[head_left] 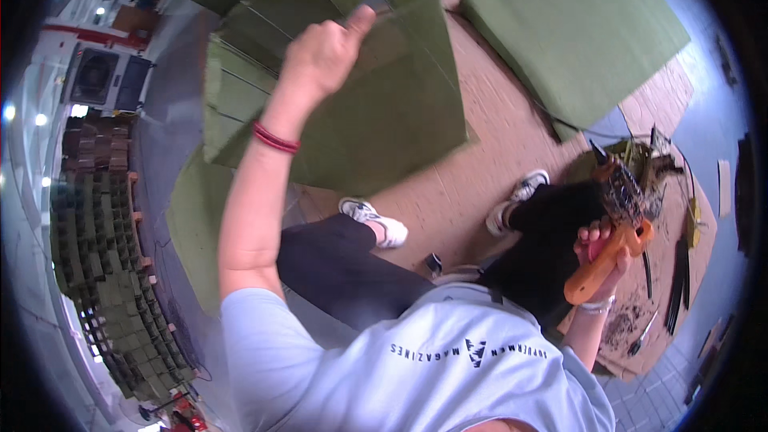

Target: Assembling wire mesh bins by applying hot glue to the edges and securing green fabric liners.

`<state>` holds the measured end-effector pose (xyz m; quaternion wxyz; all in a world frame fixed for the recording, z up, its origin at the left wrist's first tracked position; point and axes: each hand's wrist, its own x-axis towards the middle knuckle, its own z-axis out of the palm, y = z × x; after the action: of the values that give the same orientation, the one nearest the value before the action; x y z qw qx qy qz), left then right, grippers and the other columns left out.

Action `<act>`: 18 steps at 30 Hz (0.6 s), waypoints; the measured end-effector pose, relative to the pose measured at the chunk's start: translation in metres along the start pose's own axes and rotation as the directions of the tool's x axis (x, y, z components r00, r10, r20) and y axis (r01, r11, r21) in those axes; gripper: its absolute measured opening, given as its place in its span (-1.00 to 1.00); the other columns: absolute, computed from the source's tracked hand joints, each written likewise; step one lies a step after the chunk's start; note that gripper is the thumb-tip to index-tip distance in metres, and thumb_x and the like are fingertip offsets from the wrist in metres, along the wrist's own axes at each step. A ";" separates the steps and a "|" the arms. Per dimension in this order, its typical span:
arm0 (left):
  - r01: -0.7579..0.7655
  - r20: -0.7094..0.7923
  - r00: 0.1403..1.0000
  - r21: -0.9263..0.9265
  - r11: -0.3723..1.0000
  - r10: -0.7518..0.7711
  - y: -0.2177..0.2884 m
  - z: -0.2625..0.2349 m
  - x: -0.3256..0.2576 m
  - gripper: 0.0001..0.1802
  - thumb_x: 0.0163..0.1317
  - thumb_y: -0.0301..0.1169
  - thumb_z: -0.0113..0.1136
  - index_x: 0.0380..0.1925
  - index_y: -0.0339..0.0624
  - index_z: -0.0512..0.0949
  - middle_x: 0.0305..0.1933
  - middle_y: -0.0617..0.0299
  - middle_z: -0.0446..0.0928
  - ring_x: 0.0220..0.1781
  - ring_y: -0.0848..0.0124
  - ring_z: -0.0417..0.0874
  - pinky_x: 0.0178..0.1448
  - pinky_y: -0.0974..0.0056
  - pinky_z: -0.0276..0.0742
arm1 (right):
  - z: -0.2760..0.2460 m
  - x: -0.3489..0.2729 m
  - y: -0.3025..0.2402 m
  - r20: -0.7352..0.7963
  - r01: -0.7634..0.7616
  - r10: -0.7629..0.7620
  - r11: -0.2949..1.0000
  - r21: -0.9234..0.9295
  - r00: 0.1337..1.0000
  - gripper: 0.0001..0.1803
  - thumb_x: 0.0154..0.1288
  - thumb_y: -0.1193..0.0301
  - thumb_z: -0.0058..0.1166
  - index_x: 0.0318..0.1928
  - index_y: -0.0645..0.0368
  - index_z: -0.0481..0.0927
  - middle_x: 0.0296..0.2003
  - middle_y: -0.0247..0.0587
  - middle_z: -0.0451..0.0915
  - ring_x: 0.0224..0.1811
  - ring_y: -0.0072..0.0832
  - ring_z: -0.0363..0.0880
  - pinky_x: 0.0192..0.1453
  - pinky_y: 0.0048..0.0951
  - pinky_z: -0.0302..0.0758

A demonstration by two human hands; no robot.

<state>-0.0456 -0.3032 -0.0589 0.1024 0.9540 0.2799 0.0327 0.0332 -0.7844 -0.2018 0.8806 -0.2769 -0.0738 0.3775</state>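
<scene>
Your left hand (324, 52) is raised over a large green panelled piece (400, 124), fingers curled in and thumb standing out; you cannot be credited with a grip there, as the inner side of the fingers is hidden, and contact with the piece cannot be told. Your right hand (598, 246) is closed around the orange handle of a tool (590, 276), held off the floor near the near-right part of the cardboard (496, 136), its dark metal front pointing away from you. The green panelled piece lies across the left edge of the cardboard, creased into several faces. A green padded panel (576, 40) lies flat over the cardboard's far-right corner, well apart from both your hands. Beyond the tool, a dark green bundle (624, 160) sits by the right edge. Long black strips (680, 284) and a thin tool with a dark tip (640, 338) lie toward the near-right corner, among dark scraps. Your white shoes (380, 222) rest at the near edge. Stacked green pieces (112, 264) stand on the left.
</scene>
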 end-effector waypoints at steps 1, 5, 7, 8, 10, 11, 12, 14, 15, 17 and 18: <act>-0.018 0.025 1.000 -0.034 0.999 0.019 0.004 -0.001 -0.011 0.12 0.25 0.50 -0.61 -0.68 -0.34 0.61 -0.50 -0.31 0.56 -0.22 -0.21 0.65 -0.07 -0.08 0.55 | 0.001 0.001 0.001 0.034 0.003 -0.003 1.000 0.011 0.999 -0.43 0.15 0.04 0.27 -0.08 0.21 0.38 -0.16 -0.07 0.52 0.07 -0.12 0.50 0.03 -0.19 0.64; -0.030 0.110 0.993 -0.167 0.986 0.049 0.011 0.022 -0.036 0.12 0.23 0.52 -0.68 -0.89 -0.32 0.37 -0.78 -0.16 0.36 -0.52 -0.06 0.60 -0.27 -0.06 0.43 | 0.007 0.005 0.002 0.049 -0.024 0.025 1.000 -0.020 0.998 -0.46 0.19 0.08 0.25 -0.07 0.23 0.38 -0.16 -0.05 0.53 0.06 -0.10 0.53 0.03 -0.20 0.65; -0.056 0.310 0.941 -0.246 0.968 0.134 0.013 0.035 -0.043 0.14 0.23 0.52 -0.70 -0.76 -0.32 0.54 -0.68 -0.15 0.50 -0.41 0.02 0.67 -0.21 -0.02 0.50 | 0.007 0.006 0.005 0.024 0.017 -0.016 1.000 -0.010 1.000 -0.47 0.21 0.09 0.22 -0.05 0.24 0.37 -0.15 -0.02 0.54 0.06 -0.11 0.55 0.04 -0.20 0.65; -0.058 0.255 0.958 -0.288 0.956 0.135 0.010 0.048 -0.047 0.13 0.25 0.50 -0.71 -0.55 -0.32 0.61 -0.52 -0.18 0.57 -0.27 0.02 0.68 -0.13 0.05 0.53 | 0.006 0.008 0.004 0.063 0.003 -0.001 0.999 -0.035 0.998 -0.49 0.25 0.09 0.22 -0.04 0.18 0.34 -0.13 -0.12 0.48 0.06 -0.22 0.50 0.02 -0.28 0.67; -0.142 0.074 0.978 -0.455 0.879 0.196 0.001 0.048 -0.048 0.06 0.33 0.43 -0.64 -0.02 -0.27 0.64 -0.07 -0.11 0.66 0.09 0.10 0.65 0.10 0.17 0.55 | 0.008 0.010 0.004 0.069 0.003 -0.001 0.999 -0.037 0.998 -0.49 0.25 0.08 0.22 -0.05 0.18 0.34 -0.13 -0.11 0.48 0.06 -0.23 0.50 0.02 -0.28 0.68; -0.106 -0.063 0.994 -0.545 0.832 0.086 -0.009 0.036 -0.046 -0.07 0.40 0.32 -0.53 -0.08 -0.24 0.66 -0.12 -0.05 0.68 0.04 0.13 0.68 0.12 0.15 0.54 | 0.008 0.013 0.005 0.068 -0.006 0.008 0.999 -0.031 0.998 -0.49 0.25 0.08 0.22 -0.05 0.18 0.35 -0.13 -0.10 0.49 0.07 -0.23 0.51 0.02 -0.28 0.68; -0.095 -0.185 0.982 -0.636 0.766 -0.031 -0.023 0.026 -0.042 -0.19 0.47 0.21 -0.43 -0.15 -0.22 0.69 -0.16 0.01 0.70 0.00 0.16 0.70 0.14 0.13 0.53 | 0.011 0.013 0.004 0.040 -0.011 0.013 0.998 -0.056 0.999 -0.48 0.25 0.07 0.22 -0.05 0.19 0.35 -0.15 -0.09 0.50 0.06 -0.22 0.53 0.01 -0.27 0.69; -0.121 -0.467 0.864 -0.554 0.824 -0.187 -0.089 0.008 -0.021 -0.46 0.48 -0.01 -0.13 -0.18 -0.23 0.69 -0.13 0.01 0.70 0.00 0.18 0.70 0.09 0.18 0.54 | 0.014 0.009 0.001 0.034 0.013 -0.011 0.997 -0.072 0.999 -0.48 0.25 0.07 0.22 -0.05 0.19 0.35 -0.15 -0.09 0.50 0.05 -0.21 0.54 0.01 -0.26 0.70; -0.143 -0.623 0.763 -0.419 0.897 -0.170 -0.137 -0.004 -0.018 -0.51 0.46 -0.03 -0.08 -0.12 -0.20 0.67 -0.11 0.00 0.69 -0.01 0.16 0.70 0.05 0.17 0.55 | 0.015 0.010 0.002 0.026 0.001 0.001 0.996 -0.087 1.000 -0.48 0.25 0.06 0.21 -0.05 0.20 0.35 -0.16 -0.08 0.51 0.04 -0.21 0.55 0.00 -0.25 0.71; 0.214 -0.687 0.653 -0.236 0.948 -0.318 -0.186 -0.028 -0.019 -0.53 0.42 -0.04 -0.03 -0.05 -0.20 0.63 -0.06 -0.07 0.65 0.00 0.05 0.67 0.04 0.10 0.55 | 0.013 0.007 0.002 0.012 0.025 -0.024 0.996 -0.080 1.000 -0.46 0.25 0.07 0.22 -0.04 0.21 0.35 -0.16 -0.07 0.51 0.04 -0.19 0.55 0.00 -0.23 0.72; 0.299 -0.688 0.626 -0.222 0.928 -0.366 -0.228 -0.032 -0.022 -0.52 0.42 -0.04 -0.03 -0.06 -0.23 0.62 -0.06 -0.09 0.64 -0.02 -0.01 0.66 0.05 0.03 0.53 | 0.014 0.009 0.003 0.015 0.021 -0.020 0.998 -0.061 1.000 -0.46 0.24 0.07 0.22 -0.04 0.22 0.35 -0.16 -0.07 0.51 0.04 -0.19 0.55 -0.01 -0.23 0.72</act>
<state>-0.1880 -0.1223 -0.0764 0.0297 0.7905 0.4667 0.3955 0.0324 -0.7705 -0.1924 0.8750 -0.3003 -0.0943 0.3678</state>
